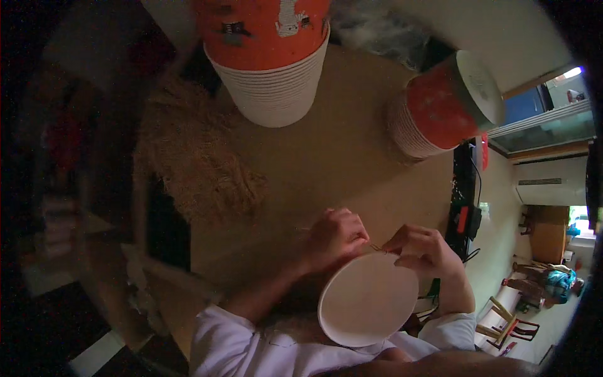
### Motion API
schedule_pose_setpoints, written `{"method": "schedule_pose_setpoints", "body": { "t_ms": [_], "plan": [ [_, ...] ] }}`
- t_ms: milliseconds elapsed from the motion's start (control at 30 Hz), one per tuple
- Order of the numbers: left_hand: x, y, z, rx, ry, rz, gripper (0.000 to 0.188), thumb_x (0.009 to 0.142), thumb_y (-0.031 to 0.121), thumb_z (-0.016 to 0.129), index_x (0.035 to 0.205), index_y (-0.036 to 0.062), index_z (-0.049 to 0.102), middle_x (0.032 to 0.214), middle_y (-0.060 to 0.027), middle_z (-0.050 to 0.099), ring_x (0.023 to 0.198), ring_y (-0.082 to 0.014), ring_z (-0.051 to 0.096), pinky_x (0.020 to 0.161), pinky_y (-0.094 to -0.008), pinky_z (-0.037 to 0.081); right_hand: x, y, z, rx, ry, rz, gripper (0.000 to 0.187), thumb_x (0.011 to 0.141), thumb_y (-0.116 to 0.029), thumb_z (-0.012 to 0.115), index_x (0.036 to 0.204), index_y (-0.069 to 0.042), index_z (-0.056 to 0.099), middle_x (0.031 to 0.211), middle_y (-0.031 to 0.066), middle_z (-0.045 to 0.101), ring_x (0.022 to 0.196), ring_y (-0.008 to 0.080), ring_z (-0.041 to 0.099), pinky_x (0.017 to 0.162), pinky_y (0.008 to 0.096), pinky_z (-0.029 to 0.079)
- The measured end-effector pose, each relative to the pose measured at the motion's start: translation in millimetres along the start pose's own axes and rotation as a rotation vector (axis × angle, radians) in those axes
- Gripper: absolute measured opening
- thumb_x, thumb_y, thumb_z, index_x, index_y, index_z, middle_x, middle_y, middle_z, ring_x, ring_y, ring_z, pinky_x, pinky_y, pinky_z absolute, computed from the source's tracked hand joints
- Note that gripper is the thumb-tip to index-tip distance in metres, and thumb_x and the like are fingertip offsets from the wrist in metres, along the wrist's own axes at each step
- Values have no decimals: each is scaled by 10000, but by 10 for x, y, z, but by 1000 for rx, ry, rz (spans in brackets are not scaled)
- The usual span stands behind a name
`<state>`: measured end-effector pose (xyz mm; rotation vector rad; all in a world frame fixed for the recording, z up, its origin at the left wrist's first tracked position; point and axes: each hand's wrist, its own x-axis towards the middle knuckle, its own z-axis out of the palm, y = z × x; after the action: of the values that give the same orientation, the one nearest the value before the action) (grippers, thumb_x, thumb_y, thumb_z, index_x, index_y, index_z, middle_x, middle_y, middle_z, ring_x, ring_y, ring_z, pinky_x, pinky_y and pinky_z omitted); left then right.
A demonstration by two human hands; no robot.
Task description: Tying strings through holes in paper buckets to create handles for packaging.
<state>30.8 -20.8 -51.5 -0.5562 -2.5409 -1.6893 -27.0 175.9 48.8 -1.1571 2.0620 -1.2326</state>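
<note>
Pale whitish shirt [295, 358] worn; left sleeve [221, 333] and right sleeve [449, 331] seen loose, creased; forearms [275, 283] left uncovered, fingers [355, 227] bare.

Relative to the disc [369, 300]: fibre bundle [201, 157], beyond, far left; first container [270, 63], beyond, left; second container [440, 110], beyond, right. All three rest on the table [339, 163].

Dim and grainy; brightest by the right-hand window [584, 222]; left side blurred; edges bent, black.

Left hand [341, 232], right hand [424, 248] (strands [375, 247] between), white disc [369, 301]
</note>
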Motion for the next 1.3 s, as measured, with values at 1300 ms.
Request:
{"method": "schedule_pose_setpoints", "body": {
  "t_ms": [1300],
  "plan": [
    [-691,1041,592,8,216,281,150,733,3,595,804,63,477,696,-111,515,653,-282,546,545,-391,438,-640,-515,452,739,388,259,147,885,-162,521,897,-26,575,748,50,597,684,144,574,667,262,468]
  ]
}}
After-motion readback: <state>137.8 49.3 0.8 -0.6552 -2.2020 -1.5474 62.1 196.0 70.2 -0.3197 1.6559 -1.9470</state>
